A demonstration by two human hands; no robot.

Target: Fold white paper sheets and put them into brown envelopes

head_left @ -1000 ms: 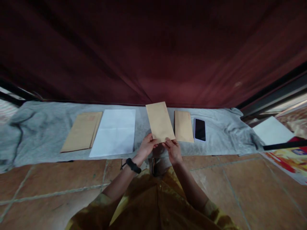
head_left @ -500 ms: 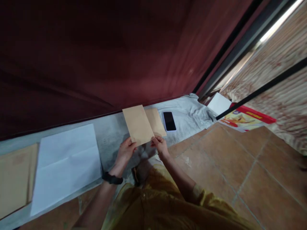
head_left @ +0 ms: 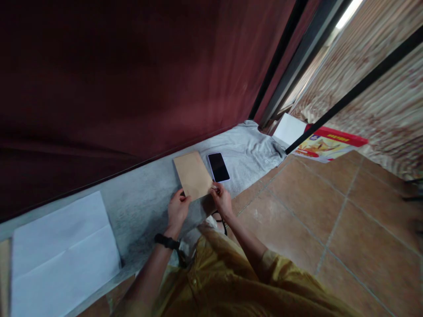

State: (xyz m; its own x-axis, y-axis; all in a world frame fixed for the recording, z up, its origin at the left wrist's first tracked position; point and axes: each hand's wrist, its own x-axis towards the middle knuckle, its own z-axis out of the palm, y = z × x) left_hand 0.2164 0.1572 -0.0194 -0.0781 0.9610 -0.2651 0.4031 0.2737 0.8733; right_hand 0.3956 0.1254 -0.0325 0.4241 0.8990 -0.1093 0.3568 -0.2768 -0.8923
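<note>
A tan kraft-paper envelope [head_left: 192, 175] lies over the grey cloth-covered ledge, with a faint reddish mark near its far right corner. My left hand [head_left: 178, 210] pinches its near left corner between thumb and fingers. At the near right corner, the fingers of my right hand [head_left: 222, 201] are closed on the envelope's edge. Just right of the envelope rests a phone [head_left: 218, 167] with a dark screen and a pale rim, close to my right fingertips. Whether a second envelope lies underneath is hard to make out.
Large white paper sheets [head_left: 66, 259] lie on the ledge [head_left: 142, 202] at left, with a brown edge [head_left: 4, 277] beyond them. A dark red curtain [head_left: 148, 79] hangs behind. A red and yellow box [head_left: 325, 143] and a black pole [head_left: 350, 97] stand at right above floor tiles [head_left: 297, 211].
The held envelope has come down over the other brown one, which no longer shows separately beside it. My view has shifted left-to-right, so the white sheets sit farther left.
</note>
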